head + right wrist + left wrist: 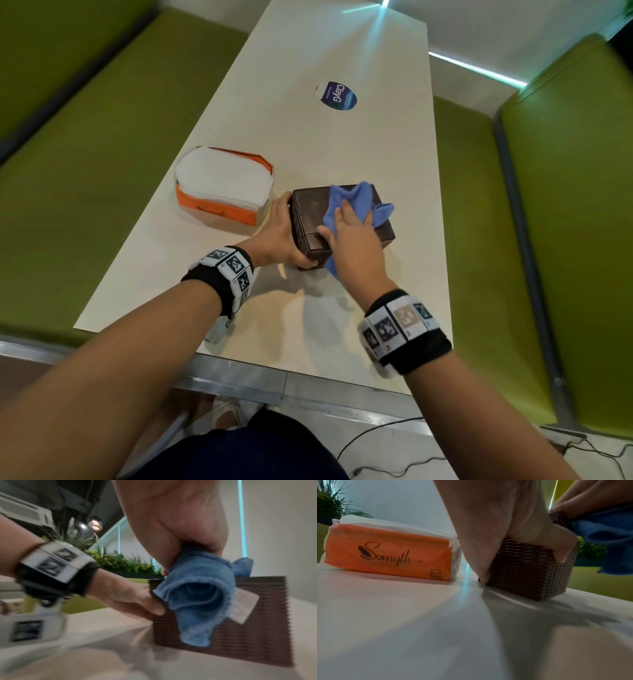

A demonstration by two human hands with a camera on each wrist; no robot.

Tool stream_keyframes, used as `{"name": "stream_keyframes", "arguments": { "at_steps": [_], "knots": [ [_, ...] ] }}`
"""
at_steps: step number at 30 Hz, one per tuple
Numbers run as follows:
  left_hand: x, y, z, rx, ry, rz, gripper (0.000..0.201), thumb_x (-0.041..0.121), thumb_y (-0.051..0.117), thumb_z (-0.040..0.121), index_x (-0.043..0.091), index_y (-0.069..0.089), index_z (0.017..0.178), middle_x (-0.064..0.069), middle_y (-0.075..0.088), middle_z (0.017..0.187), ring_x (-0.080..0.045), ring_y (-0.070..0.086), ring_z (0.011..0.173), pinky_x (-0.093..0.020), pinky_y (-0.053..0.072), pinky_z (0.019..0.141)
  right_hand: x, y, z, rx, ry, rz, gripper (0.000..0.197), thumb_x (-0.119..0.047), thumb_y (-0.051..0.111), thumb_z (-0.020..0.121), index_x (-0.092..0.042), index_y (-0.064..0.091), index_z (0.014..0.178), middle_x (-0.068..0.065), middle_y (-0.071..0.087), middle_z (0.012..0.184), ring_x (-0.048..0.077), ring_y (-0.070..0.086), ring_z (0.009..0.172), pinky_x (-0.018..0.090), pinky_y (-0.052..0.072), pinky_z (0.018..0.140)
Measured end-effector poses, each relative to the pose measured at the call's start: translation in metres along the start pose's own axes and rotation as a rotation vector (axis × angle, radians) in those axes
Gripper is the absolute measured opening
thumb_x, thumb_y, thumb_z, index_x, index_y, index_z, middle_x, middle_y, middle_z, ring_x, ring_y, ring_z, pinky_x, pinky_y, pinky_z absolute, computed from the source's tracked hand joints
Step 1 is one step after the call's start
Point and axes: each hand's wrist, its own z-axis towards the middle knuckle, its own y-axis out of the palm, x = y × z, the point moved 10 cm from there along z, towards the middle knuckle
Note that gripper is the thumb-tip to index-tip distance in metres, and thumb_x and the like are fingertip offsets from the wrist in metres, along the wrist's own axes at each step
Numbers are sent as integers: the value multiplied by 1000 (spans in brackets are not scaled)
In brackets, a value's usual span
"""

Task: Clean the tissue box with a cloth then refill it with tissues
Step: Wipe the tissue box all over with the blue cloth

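Observation:
A brown woven tissue box [308, 219] stands on the pale table [294, 130], near the middle. My left hand [281, 236] grips its left near corner, thumb on the near side and fingers along the left side [530, 574]. A blue cloth [356, 200] lies over the box top, and one end hangs down the near side [197, 595]. My right hand [352, 233] presses flat on the cloth with straight fingers. An orange pack of white tissues [222, 188] lies left of the box, its top open.
A round blue sticker [337, 96] is on the table farther back. Green benches run along the left [85, 171] and right [565, 222] sides. The table's near edge [274, 363] is close to my body. Cables [394, 445] lie on the floor.

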Motion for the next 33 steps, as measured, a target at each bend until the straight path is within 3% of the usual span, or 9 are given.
{"name": "stream_keyframes", "arguments": {
  "at_steps": [7, 10, 14, 17, 19, 24, 27, 30, 33],
  "knots": [
    [2, 0, -2, -14, -4, 19, 152, 56, 79, 28, 7, 1, 149, -3, 23, 142, -14, 25, 134, -26, 26, 111, -33, -1, 25, 3, -329, -277, 44, -22, 39, 102, -18, 34, 146, 7, 7, 163, 33, -1, 150, 52, 4, 121],
    [-3, 3, -1, 3, -19, -36, 147, 52, 83, 30, 12, 4, 147, -11, 26, 143, -21, 30, 137, -39, 30, 117, 20, -10, 40, -11, -215, -191, 41, -18, 39, 102, -17, 41, 143, 7, 9, 162, 28, 3, 150, 51, 8, 120],
    [-4, 3, 0, -7, -35, -37, 145, 49, 83, 31, 18, 2, 147, -10, 26, 142, -20, 30, 136, -38, 30, 116, 52, -12, 0, 99, 78, 53, 51, -32, 30, 103, -13, 28, 150, 5, 12, 162, 32, 13, 148, 43, 14, 121],
    [-2, 4, 1, -20, -33, 7, 146, 48, 80, 33, 8, 0, 148, -10, 26, 139, -19, 29, 133, -29, 29, 113, -4, -2, -29, 82, -51, -68, 52, -32, 33, 103, -9, 26, 150, 12, 16, 161, 37, 6, 149, 48, 5, 122],
    [0, 4, 0, -37, -25, 23, 141, 48, 75, 38, 5, -1, 148, -12, 27, 140, -23, 30, 135, -35, 31, 114, -39, -3, -28, 89, -180, -108, 51, -27, 35, 104, -8, 26, 149, 15, 18, 160, 34, 7, 149, 48, 3, 122],
    [-5, 3, 0, -7, -31, 13, 148, 52, 84, 31, 9, 2, 147, -12, 25, 143, -24, 31, 137, -41, 32, 116, -20, -3, 36, -56, -253, -277, 51, -28, 50, 96, -20, 36, 145, 7, 10, 162, 33, 4, 150, 56, 11, 118],
    [-8, 4, 0, 16, -39, -30, 145, 48, 87, 30, 18, 6, 146, -12, 27, 142, -24, 33, 136, -44, 34, 115, 37, -12, 49, -46, -120, -285, 48, -28, 52, 94, -20, 41, 141, 10, 10, 162, 34, 9, 149, 56, 19, 116],
    [-7, 4, 2, 12, -37, -29, 145, 49, 84, 29, 13, 6, 146, -12, 26, 141, -21, 30, 136, -32, 29, 115, 69, -13, 13, 16, 86, -152, 44, -21, 37, 102, -16, 33, 146, 6, 15, 161, 33, 17, 147, 46, 27, 113],
    [-3, 5, 1, 10, -32, -15, 146, 51, 82, 29, 9, 5, 146, -13, 27, 141, -21, 31, 135, -29, 29, 114, 26, 1, -21, 40, 41, -254, 42, -19, 32, 104, -18, 32, 146, 12, 16, 160, 33, 7, 149, 55, 14, 117]
  ]
}}
